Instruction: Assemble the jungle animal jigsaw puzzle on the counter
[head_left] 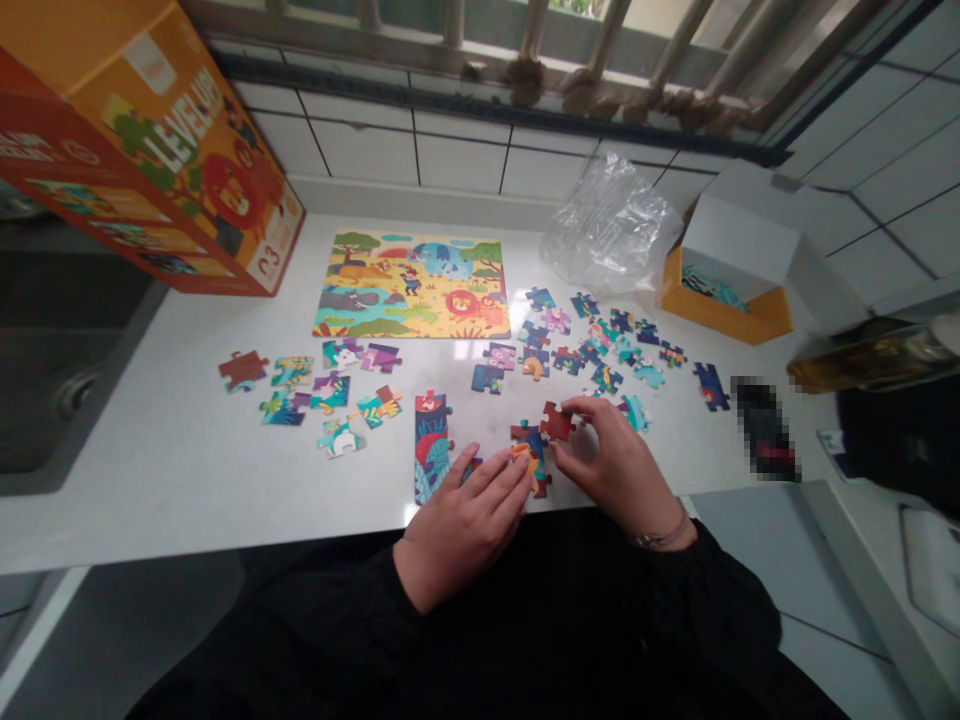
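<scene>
My right hand (611,460) pinches a brown jigsaw puzzle piece (556,421) between thumb and fingers, beside some joined pieces (532,440) near the counter's front edge. Lying flat with fingers stretched out, my left hand (476,510) covers part of those pieces. Just left of it is a joined strip of pieces (431,445) in dark blue, red and teal. Whether the strip connects to the pieces on the right is hidden under my left hand. Several loose pieces (330,390) lie to the left, and many more (592,350) are scattered to the right.
A finished animal picture (412,285) lies at the back. Behind it to the left stands an orange puzzle box (202,170) beside a sink (67,380). Clear plastic wrap (611,230) and an open box (727,315) holding pieces sit back right. A blurred dark object (765,430) lies right.
</scene>
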